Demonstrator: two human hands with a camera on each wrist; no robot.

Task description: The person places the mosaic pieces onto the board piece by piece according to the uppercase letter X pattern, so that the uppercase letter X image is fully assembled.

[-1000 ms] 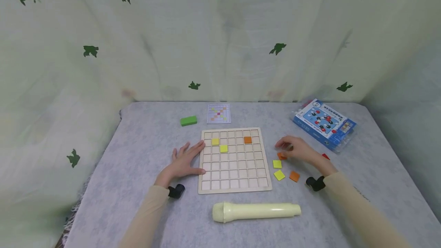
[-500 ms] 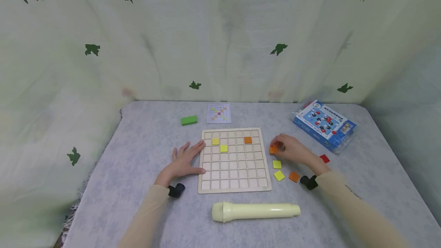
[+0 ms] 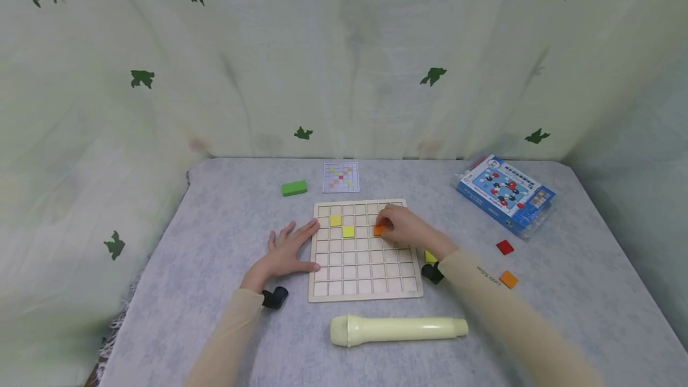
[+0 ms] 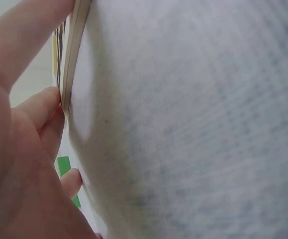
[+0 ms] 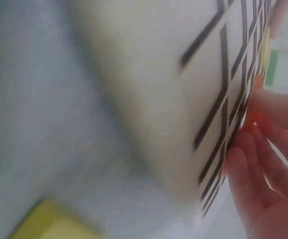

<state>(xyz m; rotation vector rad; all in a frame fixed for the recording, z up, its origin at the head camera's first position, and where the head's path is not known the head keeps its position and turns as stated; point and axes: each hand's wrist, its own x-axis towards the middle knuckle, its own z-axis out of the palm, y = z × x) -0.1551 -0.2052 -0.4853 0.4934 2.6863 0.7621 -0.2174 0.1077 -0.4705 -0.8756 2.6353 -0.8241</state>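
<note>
— What is changed at the right hand (image 3: 404, 227)?
— It is brought from the loose tiles beside the grid board (image 3: 365, 282) to above the board's upper rows, and an orange tile (image 3: 379, 230) is pinched in its fingertips.

— And on the desk (image 3: 215, 315)?
— An orange tile lying (image 3: 507, 279) and a red tile (image 3: 504, 247) are uncovered right of the sleeve; one yellow tile is hidden by the wrist.

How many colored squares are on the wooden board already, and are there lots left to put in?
Two yellow squares sit in the wooden board. The right hand pinches an orange square over the board's upper rows, while the left hand rests flat against its left edge. Loose on the table are a red square, another orange one and a yellow one half hidden by the wrist. Most cells look unfilled.
</note>
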